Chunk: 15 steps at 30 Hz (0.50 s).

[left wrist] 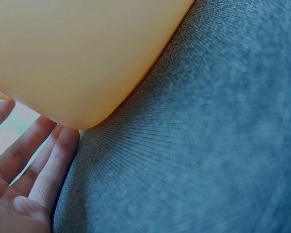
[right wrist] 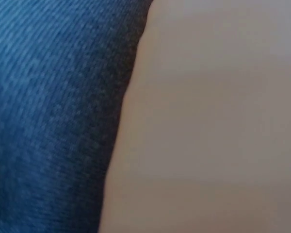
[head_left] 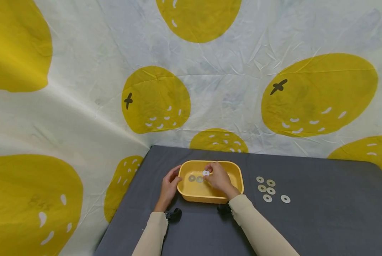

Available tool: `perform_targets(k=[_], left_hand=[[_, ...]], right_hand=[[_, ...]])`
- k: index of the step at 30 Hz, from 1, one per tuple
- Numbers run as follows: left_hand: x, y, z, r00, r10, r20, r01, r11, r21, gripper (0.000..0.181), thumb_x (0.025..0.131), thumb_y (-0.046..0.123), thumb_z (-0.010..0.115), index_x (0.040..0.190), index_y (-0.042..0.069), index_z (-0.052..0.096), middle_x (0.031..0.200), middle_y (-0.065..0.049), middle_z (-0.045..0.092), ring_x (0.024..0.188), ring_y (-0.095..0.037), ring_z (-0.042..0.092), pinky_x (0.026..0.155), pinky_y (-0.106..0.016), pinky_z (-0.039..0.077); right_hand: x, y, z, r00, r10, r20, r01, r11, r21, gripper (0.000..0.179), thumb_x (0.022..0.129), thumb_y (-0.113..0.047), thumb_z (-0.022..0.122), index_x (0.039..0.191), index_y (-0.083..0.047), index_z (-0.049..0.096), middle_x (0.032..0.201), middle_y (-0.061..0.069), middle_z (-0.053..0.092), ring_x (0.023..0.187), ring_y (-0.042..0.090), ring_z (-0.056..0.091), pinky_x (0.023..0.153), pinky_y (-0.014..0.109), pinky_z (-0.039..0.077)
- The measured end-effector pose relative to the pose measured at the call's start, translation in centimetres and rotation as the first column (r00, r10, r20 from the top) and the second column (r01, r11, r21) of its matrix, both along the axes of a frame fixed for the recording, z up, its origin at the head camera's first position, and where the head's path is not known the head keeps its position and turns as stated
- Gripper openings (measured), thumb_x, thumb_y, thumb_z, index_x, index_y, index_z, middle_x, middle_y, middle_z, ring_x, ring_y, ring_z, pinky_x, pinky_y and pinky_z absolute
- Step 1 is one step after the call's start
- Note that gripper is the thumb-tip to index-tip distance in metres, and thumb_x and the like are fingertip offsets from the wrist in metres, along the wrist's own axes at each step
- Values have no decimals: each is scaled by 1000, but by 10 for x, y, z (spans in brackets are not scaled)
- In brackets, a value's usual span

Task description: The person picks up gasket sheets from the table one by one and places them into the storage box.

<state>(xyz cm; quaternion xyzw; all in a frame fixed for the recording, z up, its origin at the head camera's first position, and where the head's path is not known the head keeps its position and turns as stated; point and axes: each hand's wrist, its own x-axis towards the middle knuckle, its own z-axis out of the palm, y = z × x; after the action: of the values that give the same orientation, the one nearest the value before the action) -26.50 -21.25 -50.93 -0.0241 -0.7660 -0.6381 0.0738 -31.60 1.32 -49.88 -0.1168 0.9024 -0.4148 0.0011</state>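
Observation:
A yellow plastic basin (head_left: 207, 199) sits on the dark cloth. My left hand (head_left: 169, 185) rests against its left end, fingertips and thumb at the rim. In the left wrist view, fairly straight fingers (left wrist: 56, 160) touch the outside of the basin (left wrist: 82, 63). Over the basin's inside, my right hand (head_left: 219, 177) pinches a pale washer-like disc (head_left: 206, 173) with a centre hole. Two similar discs, one left (head_left: 192, 178) and one right (head_left: 199, 179), lie on the basin floor. The right wrist view shows only a blurred pale surface and dark cloth, no fingers.
Several flat discs lie right of the basin, including a grey one (head_left: 270, 183) and a paler one (head_left: 285, 199) set apart. The dark cloth-covered table (head_left: 322, 209) reaches back to a white hanging sheet (head_left: 223, 89) printed with yellow fruit. Another sheet side hangs at left.

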Motion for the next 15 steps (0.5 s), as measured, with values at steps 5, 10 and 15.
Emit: perform_targets(k=[5,10,15], left_hand=[[-1,0,1,1000,-10,2,10,1000,2,49,98,2,56,147,7,55,129,-26,65,115,-40,63,94,-40,54],[0,0,0,1000,-8,-5,8,1000,5,49,98,1,56,147,6,55,129,-27,65,115,-41,62,93,-37,54],[-1,0,-1,1000,6,-6,-6,1000,-11,48,97,1,57,145,6,57,126,-26,66,105,-22,64,90,-34,54]], right_hand=[[-1,-1,0,1000,-21,16,20,999,34,24,86,-15,82,104,-11,68,100,6,57,87,20,52,80,37,43],[-1,-1,-1,999,-41,20,39,997,72,24,85,-17,83,103,-13,68,97,5,56,84,19,52,77,35,43],[0,-1,-2,998,-49,25,47,995,84,26,84,-17,84,104,-12,68,97,5,57,84,19,53,76,35,44]])
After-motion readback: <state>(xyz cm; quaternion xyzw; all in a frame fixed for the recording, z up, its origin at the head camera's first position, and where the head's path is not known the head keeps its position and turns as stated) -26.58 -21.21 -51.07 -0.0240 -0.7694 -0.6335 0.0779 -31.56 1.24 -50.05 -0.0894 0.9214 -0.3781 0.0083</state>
